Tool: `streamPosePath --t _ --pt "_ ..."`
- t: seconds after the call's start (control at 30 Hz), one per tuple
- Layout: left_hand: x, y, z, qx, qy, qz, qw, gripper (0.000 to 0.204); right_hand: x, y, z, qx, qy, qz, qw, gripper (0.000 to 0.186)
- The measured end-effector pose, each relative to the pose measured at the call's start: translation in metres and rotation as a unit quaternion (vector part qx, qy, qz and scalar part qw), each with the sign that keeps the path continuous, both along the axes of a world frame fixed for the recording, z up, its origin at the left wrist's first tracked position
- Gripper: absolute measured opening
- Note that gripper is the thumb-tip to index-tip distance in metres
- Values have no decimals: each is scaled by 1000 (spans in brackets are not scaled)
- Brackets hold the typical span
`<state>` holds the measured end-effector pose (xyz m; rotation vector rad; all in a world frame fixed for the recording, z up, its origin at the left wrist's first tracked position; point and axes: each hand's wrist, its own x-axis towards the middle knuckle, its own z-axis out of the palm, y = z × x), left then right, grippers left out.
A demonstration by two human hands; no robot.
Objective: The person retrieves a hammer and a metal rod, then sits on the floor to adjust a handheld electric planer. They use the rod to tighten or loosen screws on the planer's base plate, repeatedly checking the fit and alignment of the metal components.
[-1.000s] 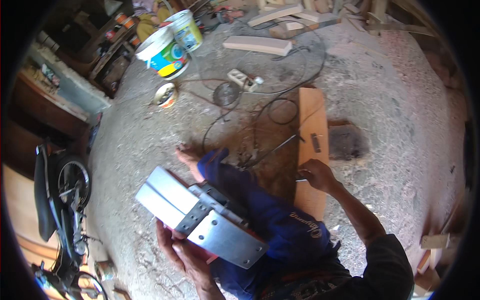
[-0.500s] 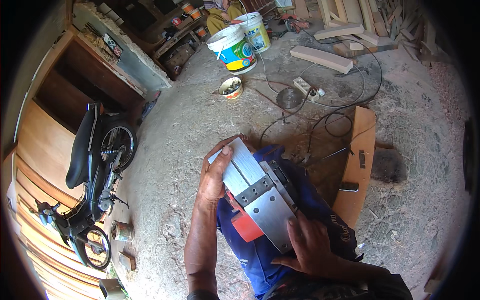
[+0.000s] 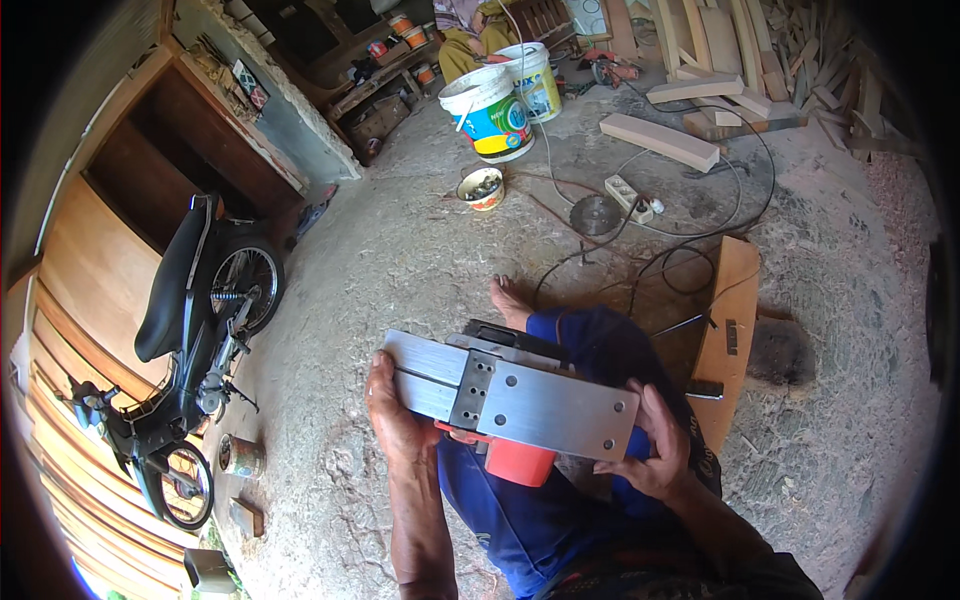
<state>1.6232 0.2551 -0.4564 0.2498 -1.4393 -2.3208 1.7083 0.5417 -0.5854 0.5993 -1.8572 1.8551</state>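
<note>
An electric planer (image 3: 555,405) lies upside down above my lap, its silver base plates facing up and its red body showing below. My left hand (image 3: 398,420) is closed around the grooved end of the planer, thumb along the edge. At the opposite end, my right hand (image 3: 662,445) grips the smooth plate's edge between thumb and fingers. Across the middle runs a dark cutter block (image 3: 474,390) with several holes. Part of each hand's fingers is hidden beneath the tool.
A curved wooden board (image 3: 735,320) with metal pieces on it lies at right. Beyond are cables, a power strip (image 3: 622,190), a circular saw blade (image 3: 596,215), a small tub (image 3: 481,188) and buckets (image 3: 487,115). A motorcycle (image 3: 205,330) stands left. Another person (image 3: 470,40) sits far back.
The planer has turned counterclockwise from a steep slant to nearly level. My left hand has moved down and left; my right hand has moved up and right, now gripping the end.
</note>
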Motion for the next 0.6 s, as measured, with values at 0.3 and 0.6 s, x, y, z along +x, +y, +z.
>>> streamPosePath --t 0.3,0.6 --pt "61 15 -6 83 106 102 986 43 -71 -51 96 -188 18 -4 982 80" --pt "133 81 -23 -68 79 67 992 90 -197 -61 111 -135 -84 169 973 32"
